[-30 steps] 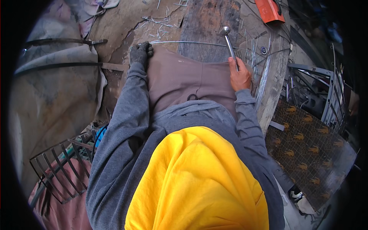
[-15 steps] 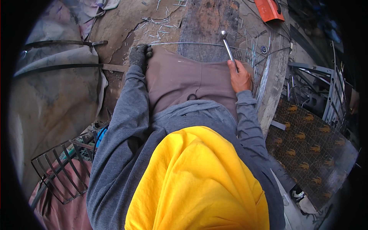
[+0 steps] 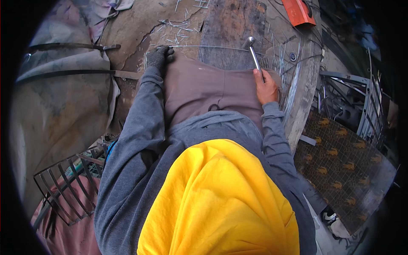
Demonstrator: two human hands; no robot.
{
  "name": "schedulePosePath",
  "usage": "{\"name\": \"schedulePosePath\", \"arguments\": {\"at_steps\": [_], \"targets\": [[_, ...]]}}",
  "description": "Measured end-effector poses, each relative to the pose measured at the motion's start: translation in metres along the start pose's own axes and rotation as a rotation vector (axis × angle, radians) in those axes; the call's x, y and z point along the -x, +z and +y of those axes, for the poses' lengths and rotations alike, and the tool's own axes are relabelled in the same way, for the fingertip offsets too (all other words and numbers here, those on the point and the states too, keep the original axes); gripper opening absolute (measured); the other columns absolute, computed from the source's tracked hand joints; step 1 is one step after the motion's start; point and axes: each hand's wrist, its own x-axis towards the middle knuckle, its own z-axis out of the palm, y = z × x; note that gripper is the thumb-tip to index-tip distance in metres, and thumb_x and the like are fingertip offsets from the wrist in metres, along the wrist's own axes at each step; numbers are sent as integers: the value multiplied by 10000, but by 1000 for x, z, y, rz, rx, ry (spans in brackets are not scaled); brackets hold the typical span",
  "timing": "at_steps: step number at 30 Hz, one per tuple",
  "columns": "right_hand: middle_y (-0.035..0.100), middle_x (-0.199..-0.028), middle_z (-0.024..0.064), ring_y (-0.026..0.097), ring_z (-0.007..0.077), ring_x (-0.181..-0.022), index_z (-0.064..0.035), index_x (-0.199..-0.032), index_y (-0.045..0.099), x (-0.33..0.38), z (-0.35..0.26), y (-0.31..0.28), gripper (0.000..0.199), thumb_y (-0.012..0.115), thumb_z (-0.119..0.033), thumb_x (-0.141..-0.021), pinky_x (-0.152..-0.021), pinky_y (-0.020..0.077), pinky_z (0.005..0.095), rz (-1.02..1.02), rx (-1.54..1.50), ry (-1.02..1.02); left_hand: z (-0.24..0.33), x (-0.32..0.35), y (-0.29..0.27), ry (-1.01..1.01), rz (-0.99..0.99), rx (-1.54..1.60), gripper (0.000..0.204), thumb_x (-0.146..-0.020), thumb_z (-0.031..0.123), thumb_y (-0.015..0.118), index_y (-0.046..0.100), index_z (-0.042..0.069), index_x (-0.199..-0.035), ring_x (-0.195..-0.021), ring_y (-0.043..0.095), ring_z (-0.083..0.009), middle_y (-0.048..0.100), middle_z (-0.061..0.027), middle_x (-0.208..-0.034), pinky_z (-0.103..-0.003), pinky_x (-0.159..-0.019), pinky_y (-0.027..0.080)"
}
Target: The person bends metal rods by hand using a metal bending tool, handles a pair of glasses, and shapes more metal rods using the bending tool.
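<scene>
My left hand (image 3: 158,58), in a dark grey knitted glove, is closed beside my left knee. A thin straight metal wire (image 3: 208,46) runs from its fingers across the wooden board (image 3: 231,21) to the right. Bare and closed, my right hand (image 3: 267,88) grips the shiny metal handle of a hammer (image 3: 255,58) above my right thigh. The hammer's rounded head points away from me and lies just over the wire near its right part. Past the hammer, the wire's right end is hard to make out.
Short cut wire pieces (image 3: 178,27) litter the ground beyond my left hand. Long wires and a wire grid (image 3: 285,63) lie right of my knee. An orange metal object (image 3: 298,12) sits at far right. A draped tarp (image 3: 63,106) and a barred metal frame (image 3: 68,189) stand left.
My left hand has shifted slightly farther from me, and the wire has moved with it. The hammer head has tilted a little and moved slightly right. My right hand stays almost in place.
</scene>
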Motion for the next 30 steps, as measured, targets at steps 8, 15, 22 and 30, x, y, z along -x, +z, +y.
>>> {"name": "schedulePosePath", "arguments": {"at_steps": [8,15,22,30], "targets": [[698,-946,189,679,344,-914,-89,-1149,680,2,12,-6,521,552,-548,-940,-811,496,391,-37,34,67,-1,-7,56,-116,-53,140,176,-953,97,563,604,-13,-1084,-733,644,-179,653,-100,-881,-281,-618,554],[709,-971,178,681,331,-935,-95,-1175,676,5,8,-7,524,547,-545,-942,-824,497,382,-42,-20,103,-24,-22,48,-117,-150,191,102,-933,26,522,580,-31,-995,-632,596,-210,611,-122,-792,-302,-539,509],[699,-922,199,672,377,-889,-76,-1149,672,1,-5,-6,493,564,-510,-944,-791,501,422,23,-45,51,-37,-44,31,-168,-157,223,115,-945,44,525,581,-35,-1009,-626,613,-233,630,-143,-802,-327,-544,531],[682,-909,220,660,404,-877,-69,-1145,654,-12,2,9,490,556,-508,-950,-772,494,442,-10,-17,10,-28,-29,49,-187,-86,200,89,-939,28,520,570,-28,-986,-609,614,-237,618,-130,-768,-334,-525,529]]}}
